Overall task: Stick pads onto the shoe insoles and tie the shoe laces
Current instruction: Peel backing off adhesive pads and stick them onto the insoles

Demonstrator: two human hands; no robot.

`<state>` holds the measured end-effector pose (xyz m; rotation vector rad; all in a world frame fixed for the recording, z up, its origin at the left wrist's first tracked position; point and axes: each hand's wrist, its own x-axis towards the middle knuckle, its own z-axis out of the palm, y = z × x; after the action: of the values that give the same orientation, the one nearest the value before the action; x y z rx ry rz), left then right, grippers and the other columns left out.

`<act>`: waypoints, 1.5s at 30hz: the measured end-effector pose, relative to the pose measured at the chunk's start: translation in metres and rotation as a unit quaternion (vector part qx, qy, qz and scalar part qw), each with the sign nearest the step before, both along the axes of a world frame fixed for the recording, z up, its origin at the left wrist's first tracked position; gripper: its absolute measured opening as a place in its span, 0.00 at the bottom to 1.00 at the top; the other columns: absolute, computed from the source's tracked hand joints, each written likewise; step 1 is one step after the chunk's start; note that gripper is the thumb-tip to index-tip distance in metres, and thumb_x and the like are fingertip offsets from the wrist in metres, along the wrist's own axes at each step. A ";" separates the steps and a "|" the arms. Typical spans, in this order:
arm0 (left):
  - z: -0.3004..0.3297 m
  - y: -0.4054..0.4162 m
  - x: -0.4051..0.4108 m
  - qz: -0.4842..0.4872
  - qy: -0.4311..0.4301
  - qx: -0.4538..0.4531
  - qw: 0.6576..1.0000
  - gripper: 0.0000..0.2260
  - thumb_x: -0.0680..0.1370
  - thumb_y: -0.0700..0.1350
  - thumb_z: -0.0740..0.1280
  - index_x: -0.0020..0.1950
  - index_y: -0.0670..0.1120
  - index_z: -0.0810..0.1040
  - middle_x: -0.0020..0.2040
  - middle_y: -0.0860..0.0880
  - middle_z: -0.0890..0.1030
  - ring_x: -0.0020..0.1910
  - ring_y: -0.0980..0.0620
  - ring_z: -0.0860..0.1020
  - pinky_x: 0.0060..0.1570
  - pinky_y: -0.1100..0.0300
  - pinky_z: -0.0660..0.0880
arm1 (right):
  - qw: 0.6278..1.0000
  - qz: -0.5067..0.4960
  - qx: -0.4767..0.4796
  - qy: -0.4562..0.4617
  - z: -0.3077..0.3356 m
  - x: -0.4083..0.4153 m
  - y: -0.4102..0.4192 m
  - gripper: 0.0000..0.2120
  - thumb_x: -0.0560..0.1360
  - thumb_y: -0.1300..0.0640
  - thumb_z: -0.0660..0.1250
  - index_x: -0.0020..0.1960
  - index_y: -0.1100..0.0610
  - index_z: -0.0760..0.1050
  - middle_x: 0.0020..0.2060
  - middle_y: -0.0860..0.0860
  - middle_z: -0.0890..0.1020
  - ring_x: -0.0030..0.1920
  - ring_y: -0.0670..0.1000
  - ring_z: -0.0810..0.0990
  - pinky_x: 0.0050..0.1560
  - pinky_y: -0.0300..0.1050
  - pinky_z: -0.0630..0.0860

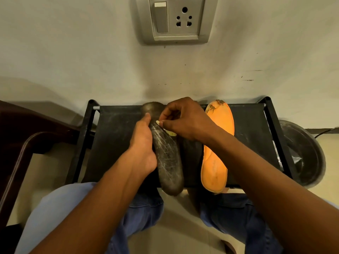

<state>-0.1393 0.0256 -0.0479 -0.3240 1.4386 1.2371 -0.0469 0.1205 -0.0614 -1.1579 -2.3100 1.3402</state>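
Your left hand (145, 142) grips the dark insole (167, 158) along its edge on the black rack (113, 143); keep it steady. Your right hand (180, 121) pinches a pale pad (169, 132) near the insole's far end: lay it flat, then press outward. The orange insole (217, 162) lies just beside it. The pad's shape is mostly hidden by fingers; no shoes or laces show.
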 end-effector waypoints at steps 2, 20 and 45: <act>0.000 0.003 0.003 0.013 -0.035 0.027 0.999 0.24 0.82 0.61 0.61 0.60 0.42 0.83 0.49 0.39 0.87 0.46 0.41 0.87 0.46 0.49 0.81 | 1.000 -0.008 0.006 0.003 -0.002 0.001 0.002 0.01 0.72 0.56 0.76 0.43 0.53 0.86 0.37 0.46 0.85 0.39 0.44 0.83 0.44 0.46 0.83; -0.009 0.019 0.010 0.049 -0.008 0.031 0.998 0.26 0.84 0.63 0.56 0.61 0.44 0.82 0.51 0.41 0.87 0.50 0.43 0.85 0.44 0.50 0.81 | 0.993 -0.034 0.116 -0.013 -0.015 0.002 -0.003 0.02 0.70 0.54 0.74 0.40 0.49 0.86 0.36 0.42 0.85 0.38 0.43 0.82 0.41 0.49 0.82; -0.024 0.023 -0.060 -0.464 0.635 -0.083 0.612 0.30 0.70 0.47 0.79 0.67 0.53 0.69 0.62 0.45 0.73 0.59 0.40 0.77 0.50 0.49 0.76 | 0.963 0.034 0.205 -0.170 -0.045 0.009 -0.009 0.03 0.73 0.52 0.70 0.44 0.50 0.82 0.42 0.47 0.83 0.44 0.50 0.81 0.41 0.51 0.82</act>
<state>-0.1991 0.0485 -0.0716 1.3692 2.3732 0.2645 -0.0379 0.1116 -0.1064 -1.2479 -2.7102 0.6598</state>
